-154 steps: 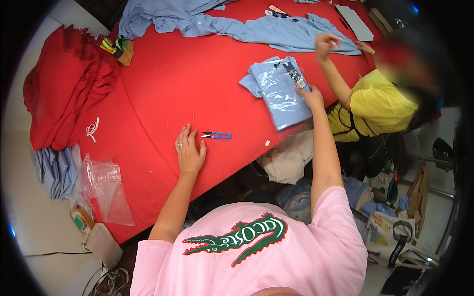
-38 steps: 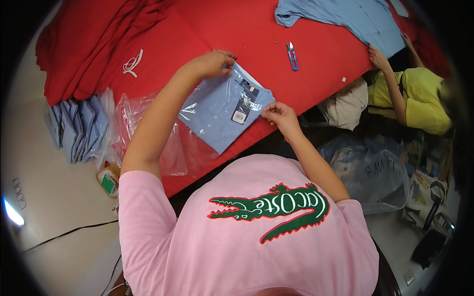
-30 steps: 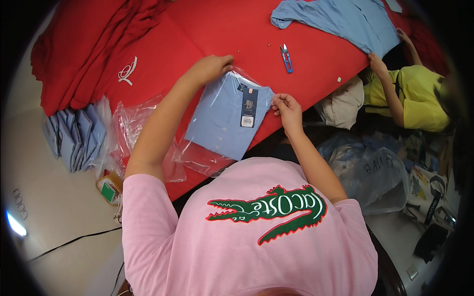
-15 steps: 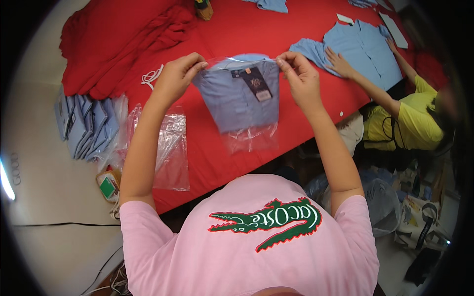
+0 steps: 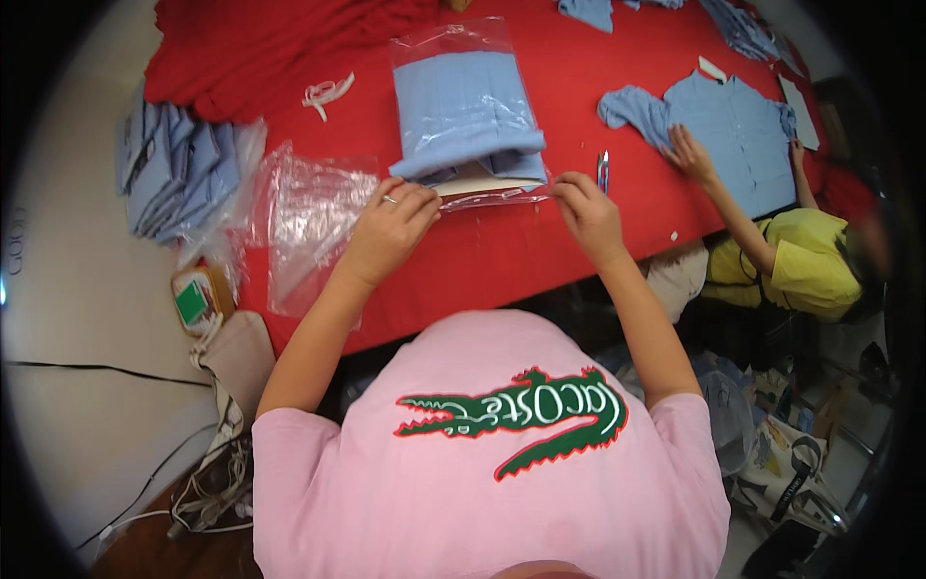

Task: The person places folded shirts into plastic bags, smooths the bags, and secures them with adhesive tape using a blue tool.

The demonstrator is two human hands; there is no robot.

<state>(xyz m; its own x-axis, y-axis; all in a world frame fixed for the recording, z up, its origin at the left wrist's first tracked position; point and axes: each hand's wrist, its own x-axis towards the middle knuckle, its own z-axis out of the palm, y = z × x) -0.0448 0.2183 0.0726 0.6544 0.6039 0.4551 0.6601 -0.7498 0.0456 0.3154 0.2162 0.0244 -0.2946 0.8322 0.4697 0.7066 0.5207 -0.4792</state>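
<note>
A folded light-blue shirt (image 5: 463,101) lies inside a clear plastic bag (image 5: 451,39) on the red-covered table. The bag's near edge points toward me, and a pale card edge (image 5: 487,184) shows there under the shirt's folded end. My left hand (image 5: 394,227), a ring on one finger, pinches the left end of this near edge. At its right end my right hand (image 5: 590,220) pinches the plastic between thumb and fingers. Flat clear bags (image 5: 313,227) lie beside my left forearm.
Folded blue shirts (image 5: 178,174) are stacked left, near a red fabric heap (image 5: 260,58). White strips (image 5: 328,94) and thread snips (image 5: 603,172) lie on the table (image 5: 463,275). At right, a co-worker's hand (image 5: 690,152) rests on a spread blue shirt (image 5: 738,140).
The bagged shirt, held up before with its dark tag showing, now lies on the table with its near edge toward me. Both hands have come down to that edge.
</note>
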